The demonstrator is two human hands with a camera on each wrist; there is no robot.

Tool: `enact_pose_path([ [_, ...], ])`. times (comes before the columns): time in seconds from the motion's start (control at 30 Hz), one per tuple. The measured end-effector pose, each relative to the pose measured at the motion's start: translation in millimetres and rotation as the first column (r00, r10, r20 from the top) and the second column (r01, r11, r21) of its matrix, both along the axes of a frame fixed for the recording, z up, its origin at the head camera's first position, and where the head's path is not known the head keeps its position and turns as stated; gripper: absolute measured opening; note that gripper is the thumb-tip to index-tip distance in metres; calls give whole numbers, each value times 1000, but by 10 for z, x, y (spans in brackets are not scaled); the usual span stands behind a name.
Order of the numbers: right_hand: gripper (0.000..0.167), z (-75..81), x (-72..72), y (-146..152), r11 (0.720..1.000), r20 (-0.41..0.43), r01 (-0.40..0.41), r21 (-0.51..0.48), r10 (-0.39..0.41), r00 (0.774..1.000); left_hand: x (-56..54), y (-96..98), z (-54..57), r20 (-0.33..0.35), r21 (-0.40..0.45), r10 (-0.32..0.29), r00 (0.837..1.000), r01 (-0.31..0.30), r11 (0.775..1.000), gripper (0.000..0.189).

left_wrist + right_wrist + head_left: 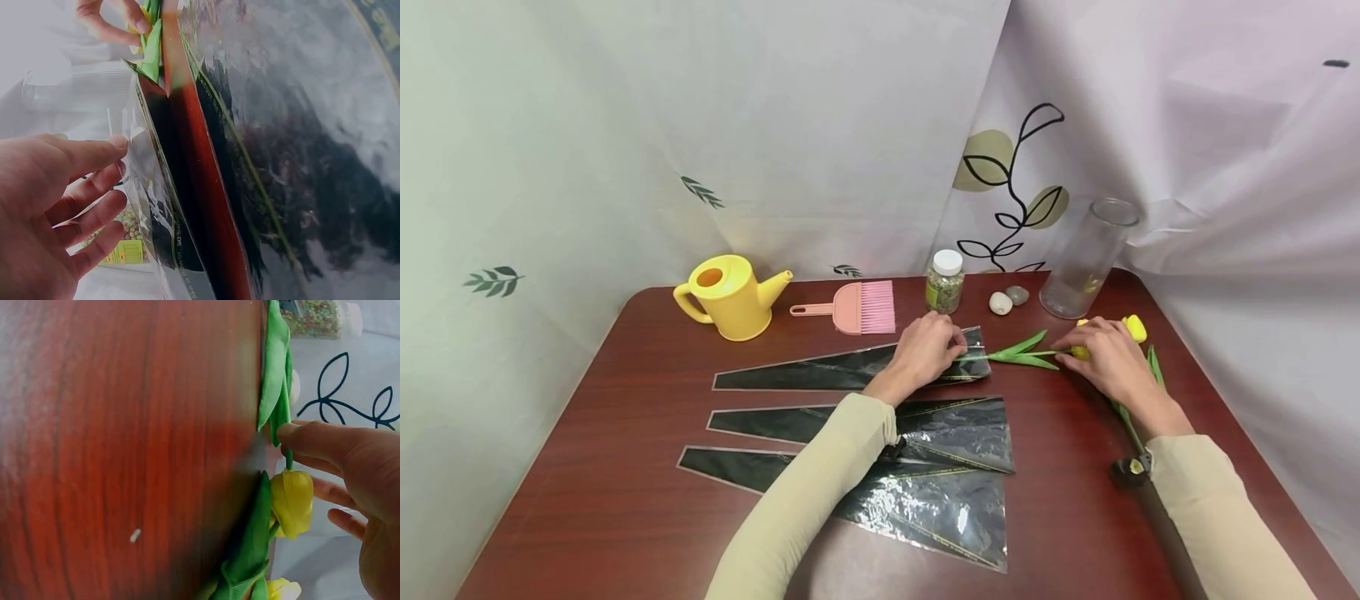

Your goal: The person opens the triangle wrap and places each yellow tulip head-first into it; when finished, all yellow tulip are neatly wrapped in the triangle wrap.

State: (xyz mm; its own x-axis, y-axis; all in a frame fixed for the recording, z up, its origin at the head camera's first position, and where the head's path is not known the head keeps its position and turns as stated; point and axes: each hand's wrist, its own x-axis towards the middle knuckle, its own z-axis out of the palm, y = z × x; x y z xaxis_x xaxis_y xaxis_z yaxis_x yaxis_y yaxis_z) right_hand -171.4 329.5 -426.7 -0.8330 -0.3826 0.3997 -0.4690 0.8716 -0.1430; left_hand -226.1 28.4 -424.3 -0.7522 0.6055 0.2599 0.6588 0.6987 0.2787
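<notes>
My left hand (923, 348) is at the wide end of the farthest dark plastic flower sleeve (820, 372). In the left wrist view, its thumb and forefinger pinch the clear edge of the sleeve (140, 134). A yellow artificial tulip (292, 503) is in my right hand (1108, 357), which pinches the green stem just below the bloom. The tulip's stem end lies over the sleeve's mouth, its green leaves (1021, 358) just to the right. Whether the stem tip is inside the sleeve, I cannot tell. More tulips (1135, 328) lie under and beyond my right hand.
Two more sleeves (955, 421) (940, 508) lie nearer on the brown table (625, 467). Along the back stand a yellow watering can (737, 304), a pink brush with dustpan (850, 308), a jar (945, 287), two stones (1001, 303) and a clear glass vase (1086, 262).
</notes>
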Motion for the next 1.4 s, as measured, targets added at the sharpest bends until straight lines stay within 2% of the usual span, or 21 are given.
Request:
enact_pose_path([
  [0.13,14,-10,3,-12,1000,-15,-4,-7,3,1000,-5,7,-6,2,2,-2,1000,2,1000,8],
  [0.33,14,-13,-46,-187,995,-33,-69,-78,67,997,-13,31,-8,3,-5,4,1000,-4,1000,8],
  [0.57,13,-65,-137,-519,979,24,-122,-166,128,991,-6,64,13,-12,-13,-12,1000,12,1000,8],
  [0.77,15,-128,-177,-700,965,49,-163,-206,176,983,11,76,38,11,-29,-14,1000,14,999,9],
  [1.07,14,-155,-179,-745,961,61,-155,-229,173,983,-2,79,31,13,-32,-15,1000,15,999,8],
  [1.4,15,-209,-208,-684,915,151,-128,-383,198,969,1,84,16,20,-18,-29,999,30,999,9],
])
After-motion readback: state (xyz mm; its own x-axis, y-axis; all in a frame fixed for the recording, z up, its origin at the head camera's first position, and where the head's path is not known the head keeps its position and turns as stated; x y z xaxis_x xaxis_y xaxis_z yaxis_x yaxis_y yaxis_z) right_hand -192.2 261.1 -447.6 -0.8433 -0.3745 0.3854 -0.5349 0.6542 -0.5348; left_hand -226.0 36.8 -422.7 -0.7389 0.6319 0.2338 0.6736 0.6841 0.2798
